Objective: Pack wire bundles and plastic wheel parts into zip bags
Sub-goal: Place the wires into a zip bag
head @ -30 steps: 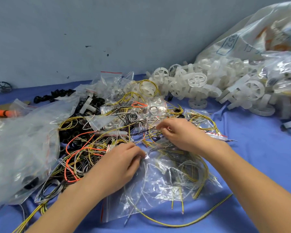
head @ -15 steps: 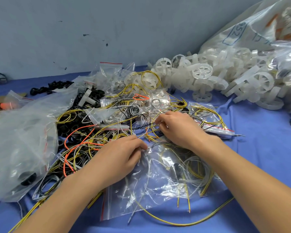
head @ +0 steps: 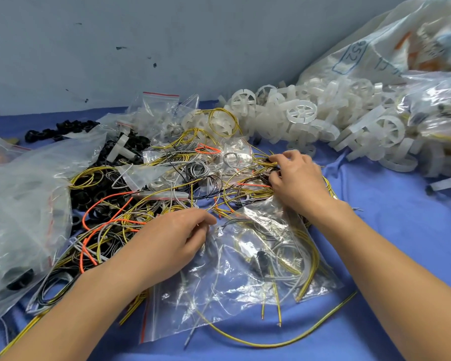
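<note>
On a blue-covered table heaped with parts, a person's left hand pinches the mouth edge of a clear zip bag, thumb and fingers curled on the plastic, while the right hand reaches past the bag's far edge, its fingertips closed on a clump of yellow and black wires. The bag lies flat just under and in front of both hands, and already holds several yellow, grey and black wire loops; some wire ends poke out of its near side. A long yellow wire trails loose on the cloth nearer than either hand.

Beyond the fingers, much appears left to do: a tangle of yellow, orange and grey loose wires spreads to the left of the left hand, and a large heap of white plastic wheels sits unbagged well past the right hand's fingertips. No wheel can be made out in the bag being filled. Empty small bags with red seals lie beyond the wires. To the left, a big plastic sack rests beside black rings. By the look of it, packing is at an early stage.
</note>
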A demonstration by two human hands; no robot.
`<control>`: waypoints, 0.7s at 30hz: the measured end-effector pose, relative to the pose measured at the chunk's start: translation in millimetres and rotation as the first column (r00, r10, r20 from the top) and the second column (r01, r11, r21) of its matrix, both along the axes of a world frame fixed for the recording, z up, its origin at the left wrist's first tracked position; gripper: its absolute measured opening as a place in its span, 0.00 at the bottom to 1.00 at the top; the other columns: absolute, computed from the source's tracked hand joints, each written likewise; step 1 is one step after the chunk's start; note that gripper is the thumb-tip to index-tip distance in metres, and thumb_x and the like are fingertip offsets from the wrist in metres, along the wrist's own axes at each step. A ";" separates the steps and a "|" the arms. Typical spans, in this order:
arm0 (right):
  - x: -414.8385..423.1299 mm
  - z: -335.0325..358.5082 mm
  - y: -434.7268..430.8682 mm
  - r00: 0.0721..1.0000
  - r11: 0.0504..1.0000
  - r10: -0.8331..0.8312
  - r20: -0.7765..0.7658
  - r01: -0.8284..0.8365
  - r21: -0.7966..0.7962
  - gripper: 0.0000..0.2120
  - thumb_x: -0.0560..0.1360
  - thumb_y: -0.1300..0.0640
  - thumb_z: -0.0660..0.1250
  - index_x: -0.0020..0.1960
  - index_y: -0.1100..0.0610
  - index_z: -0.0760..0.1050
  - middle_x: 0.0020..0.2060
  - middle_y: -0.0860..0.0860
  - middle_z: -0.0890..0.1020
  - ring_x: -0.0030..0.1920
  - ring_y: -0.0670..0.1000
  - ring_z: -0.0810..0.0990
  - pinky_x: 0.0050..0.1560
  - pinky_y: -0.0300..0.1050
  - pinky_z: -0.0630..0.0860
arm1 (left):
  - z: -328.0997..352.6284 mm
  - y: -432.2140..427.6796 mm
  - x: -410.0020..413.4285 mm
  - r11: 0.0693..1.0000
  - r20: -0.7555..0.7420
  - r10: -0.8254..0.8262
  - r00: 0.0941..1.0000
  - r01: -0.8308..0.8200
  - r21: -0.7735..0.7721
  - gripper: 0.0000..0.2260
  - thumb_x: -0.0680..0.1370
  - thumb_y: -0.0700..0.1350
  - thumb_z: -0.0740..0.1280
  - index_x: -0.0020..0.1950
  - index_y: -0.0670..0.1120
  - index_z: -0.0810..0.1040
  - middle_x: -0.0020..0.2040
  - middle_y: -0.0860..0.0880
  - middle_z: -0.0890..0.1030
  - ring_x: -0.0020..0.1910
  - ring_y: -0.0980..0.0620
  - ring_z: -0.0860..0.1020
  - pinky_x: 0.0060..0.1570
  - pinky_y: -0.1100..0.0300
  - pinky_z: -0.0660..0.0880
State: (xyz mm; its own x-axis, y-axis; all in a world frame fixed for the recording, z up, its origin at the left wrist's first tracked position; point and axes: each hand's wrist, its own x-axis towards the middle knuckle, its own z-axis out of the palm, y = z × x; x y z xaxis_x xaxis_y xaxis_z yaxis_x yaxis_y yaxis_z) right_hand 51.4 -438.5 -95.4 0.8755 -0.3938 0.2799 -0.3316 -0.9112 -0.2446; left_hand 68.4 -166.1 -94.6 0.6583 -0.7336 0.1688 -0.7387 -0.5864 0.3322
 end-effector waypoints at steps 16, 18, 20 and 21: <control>-13.1 -7.9 -19.1 0.997 0.998 0.035 -0.071 -0.030 0.063 0.20 0.79 0.51 0.55 0.69 0.51 0.71 0.63 0.54 0.76 0.62 0.59 0.74 0.52 0.52 0.72 | -1.1 -0.1 2.5 1.000 0.003 -0.011 1.000 0.011 0.009 0.10 0.81 0.50 0.60 0.58 0.59 0.78 0.54 0.66 0.79 0.51 0.64 0.77 0.51 0.60 0.75; -15.0 -9.7 -19.8 0.997 0.998 0.035 -0.067 -0.031 0.063 0.20 0.79 0.51 0.55 0.70 0.51 0.70 0.64 0.54 0.75 0.63 0.59 0.73 0.53 0.52 0.72 | -1.0 -0.4 2.4 1.000 0.006 -0.012 1.000 0.011 0.014 0.10 0.81 0.49 0.61 0.58 0.59 0.78 0.54 0.66 0.78 0.52 0.64 0.77 0.52 0.59 0.75; -16.5 -10.5 -20.3 0.997 0.998 0.039 -0.064 -0.035 0.053 0.20 0.80 0.51 0.55 0.70 0.52 0.70 0.64 0.54 0.75 0.63 0.59 0.73 0.53 0.51 0.72 | -0.7 -0.4 2.2 1.000 0.011 -0.011 1.000 0.011 0.016 0.10 0.81 0.49 0.61 0.58 0.59 0.78 0.53 0.66 0.78 0.51 0.64 0.76 0.51 0.59 0.75; -17.1 -10.5 -20.4 0.997 0.998 0.041 -0.064 -0.038 0.049 0.20 0.80 0.51 0.55 0.70 0.52 0.70 0.65 0.53 0.75 0.63 0.59 0.73 0.53 0.51 0.72 | -0.6 -0.6 2.1 1.000 0.013 -0.012 1.000 0.011 0.016 0.10 0.81 0.49 0.61 0.58 0.59 0.78 0.53 0.66 0.78 0.51 0.64 0.76 0.51 0.59 0.75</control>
State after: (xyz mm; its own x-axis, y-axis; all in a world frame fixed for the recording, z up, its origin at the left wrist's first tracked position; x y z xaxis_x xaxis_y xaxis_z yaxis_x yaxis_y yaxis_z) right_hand 34.3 -458.9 -105.9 0.9065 -0.3698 0.2036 -0.3118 -0.9117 -0.2676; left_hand 70.6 -166.8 -95.2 0.6475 -0.7439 0.1655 -0.7498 -0.5830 0.3129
